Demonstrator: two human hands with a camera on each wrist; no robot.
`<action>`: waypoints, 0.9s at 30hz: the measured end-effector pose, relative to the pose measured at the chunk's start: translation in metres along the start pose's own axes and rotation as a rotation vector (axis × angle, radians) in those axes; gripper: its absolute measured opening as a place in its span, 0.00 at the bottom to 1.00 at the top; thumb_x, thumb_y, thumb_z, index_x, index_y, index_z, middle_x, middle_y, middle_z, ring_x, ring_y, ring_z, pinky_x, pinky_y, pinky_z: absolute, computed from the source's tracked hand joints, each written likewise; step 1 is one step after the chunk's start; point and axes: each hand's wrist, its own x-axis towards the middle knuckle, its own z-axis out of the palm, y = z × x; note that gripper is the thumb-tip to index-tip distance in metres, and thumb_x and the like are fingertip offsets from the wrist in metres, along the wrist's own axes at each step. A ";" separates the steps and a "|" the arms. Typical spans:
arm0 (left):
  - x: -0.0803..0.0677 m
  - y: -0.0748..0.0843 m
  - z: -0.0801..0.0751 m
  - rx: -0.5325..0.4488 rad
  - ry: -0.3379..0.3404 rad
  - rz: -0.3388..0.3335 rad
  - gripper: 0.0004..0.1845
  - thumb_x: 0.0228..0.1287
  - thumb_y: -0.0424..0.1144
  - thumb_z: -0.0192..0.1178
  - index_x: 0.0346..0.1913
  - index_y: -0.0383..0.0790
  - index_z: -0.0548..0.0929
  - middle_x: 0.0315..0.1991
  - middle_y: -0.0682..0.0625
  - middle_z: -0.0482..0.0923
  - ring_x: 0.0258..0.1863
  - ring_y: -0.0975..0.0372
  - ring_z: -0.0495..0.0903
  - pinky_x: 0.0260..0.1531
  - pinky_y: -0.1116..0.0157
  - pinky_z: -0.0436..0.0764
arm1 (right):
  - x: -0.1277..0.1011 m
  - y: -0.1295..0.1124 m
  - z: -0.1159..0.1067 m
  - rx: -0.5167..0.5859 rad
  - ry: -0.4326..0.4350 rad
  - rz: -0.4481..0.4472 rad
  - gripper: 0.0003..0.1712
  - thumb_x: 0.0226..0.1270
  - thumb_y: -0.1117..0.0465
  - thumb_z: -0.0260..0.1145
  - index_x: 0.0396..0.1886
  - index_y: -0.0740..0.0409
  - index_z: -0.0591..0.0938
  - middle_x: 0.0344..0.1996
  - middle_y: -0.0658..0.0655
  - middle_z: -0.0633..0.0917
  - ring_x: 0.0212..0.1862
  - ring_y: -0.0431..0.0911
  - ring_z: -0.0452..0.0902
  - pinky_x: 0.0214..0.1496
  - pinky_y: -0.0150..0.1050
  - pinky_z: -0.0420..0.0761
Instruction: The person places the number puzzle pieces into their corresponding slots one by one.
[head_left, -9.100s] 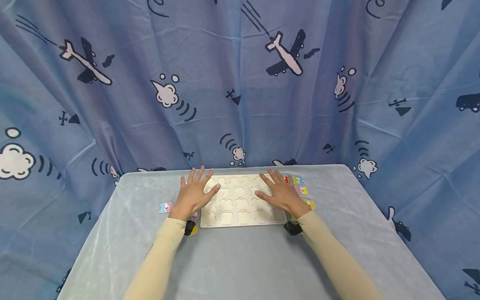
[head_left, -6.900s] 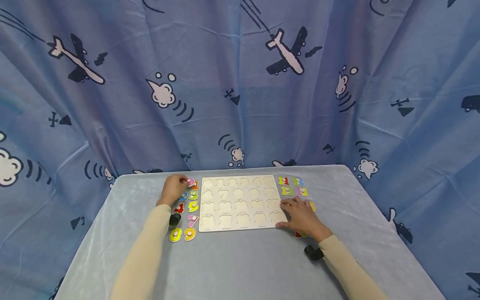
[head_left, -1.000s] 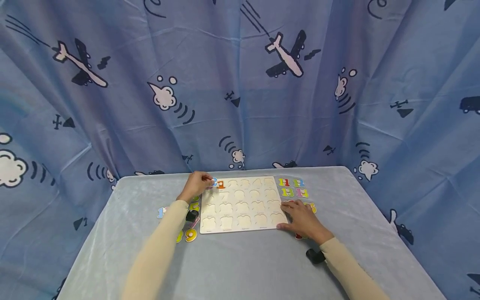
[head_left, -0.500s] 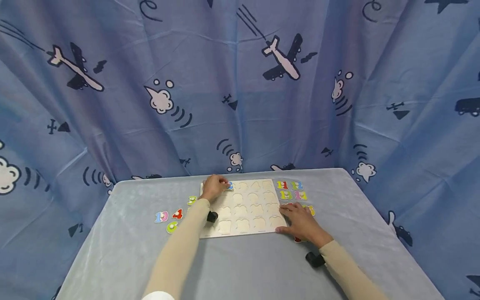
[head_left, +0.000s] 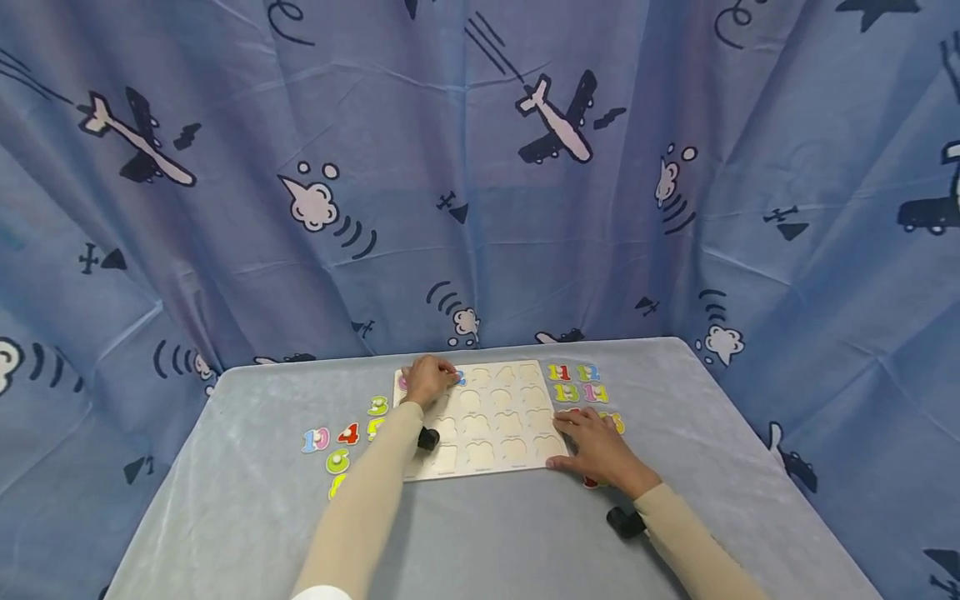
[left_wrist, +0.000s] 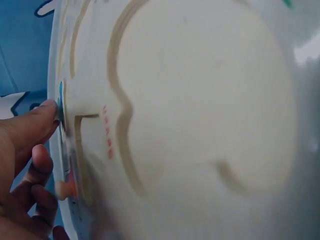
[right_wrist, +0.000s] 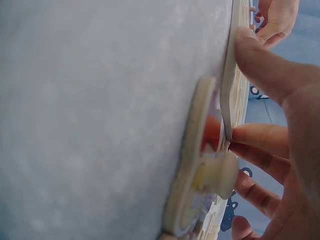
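A pale wooden number board (head_left: 491, 425) with cut-out recesses lies on the table. My left hand (head_left: 429, 380) is at its far-left corner, fingers curled, pinching a blue number piece (head_left: 460, 377) over the top row. In the left wrist view the fingertips (left_wrist: 42, 112) touch that blue piece's edge (left_wrist: 60, 104), with an orange piece (left_wrist: 67, 187) beside it. A pink piece (head_left: 402, 383) sits in the corner recess. My right hand (head_left: 594, 446) lies flat at the board's near-right corner, thumb (right_wrist: 260, 55) against the board edge (right_wrist: 231, 85), over a red knobbed piece (right_wrist: 210, 137).
Loose coloured numbers lie left of the board: a 3 (head_left: 377, 406), a 10 (head_left: 316, 439), a 4 (head_left: 348, 433), a 6 (head_left: 337, 460). To its right are 11 (head_left: 558, 372), 12 (head_left: 588, 372), 13 (head_left: 566, 392), 14 (head_left: 596, 392). A blue aeroplane-print curtain (head_left: 480, 167) surrounds the grey table (head_left: 510, 533).
My left hand carried the blue piece rightward from the board's left edge to the top row and now stays there. The right hand has not moved.
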 end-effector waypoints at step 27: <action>-0.041 -0.057 -0.098 -0.182 0.012 0.024 0.10 0.67 0.35 0.61 0.48 0.36 0.85 0.41 0.43 0.83 0.41 0.55 0.80 0.44 0.59 0.77 | 0.002 0.000 -0.002 0.012 -0.003 0.005 0.49 0.46 0.33 0.75 0.64 0.55 0.78 0.64 0.56 0.78 0.64 0.57 0.68 0.59 0.60 0.67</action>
